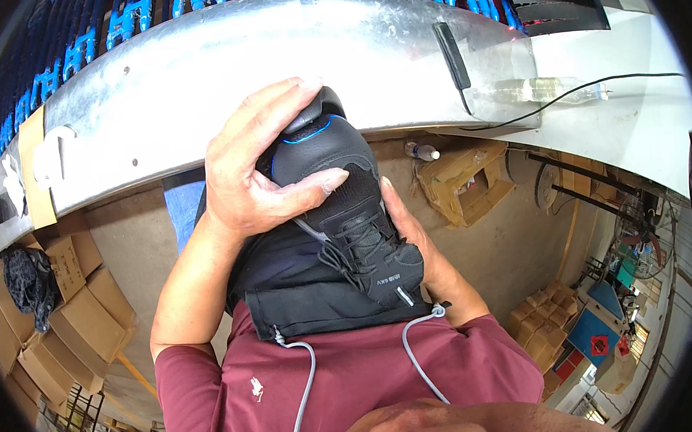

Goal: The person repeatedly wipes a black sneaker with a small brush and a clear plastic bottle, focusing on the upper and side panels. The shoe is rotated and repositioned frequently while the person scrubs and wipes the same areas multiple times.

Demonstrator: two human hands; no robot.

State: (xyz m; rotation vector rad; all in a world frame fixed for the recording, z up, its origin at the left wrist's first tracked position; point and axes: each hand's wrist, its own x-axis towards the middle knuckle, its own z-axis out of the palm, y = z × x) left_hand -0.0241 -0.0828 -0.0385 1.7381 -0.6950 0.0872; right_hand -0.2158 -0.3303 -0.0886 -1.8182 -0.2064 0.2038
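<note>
A black lace-up shoe [324, 151] is held over my lap, its toe towards the metal table and its tongue towards me. The toe is smooth, with black mesh behind it, a thin blue line near the front and a dark sole edge curling up. Small pale writing marks the tongue. My left hand [263, 155] grips the toe end, fingers over the sole edge and thumb on the mesh. My right hand [408, 220] supports the shoe's right side; most of it is hidden behind the shoe. Black laces hang loosely at the left.
Ahead runs a shiny metal table [192, 76], with blue-fitted racks [128, 20] beyond. A black bar-shaped object [452, 55], a cable [554, 100] and a plastic bottle [545, 89] lie right. Cardboard boxes [88, 312] stand left; an open carton [469, 177] sits on the floor.
</note>
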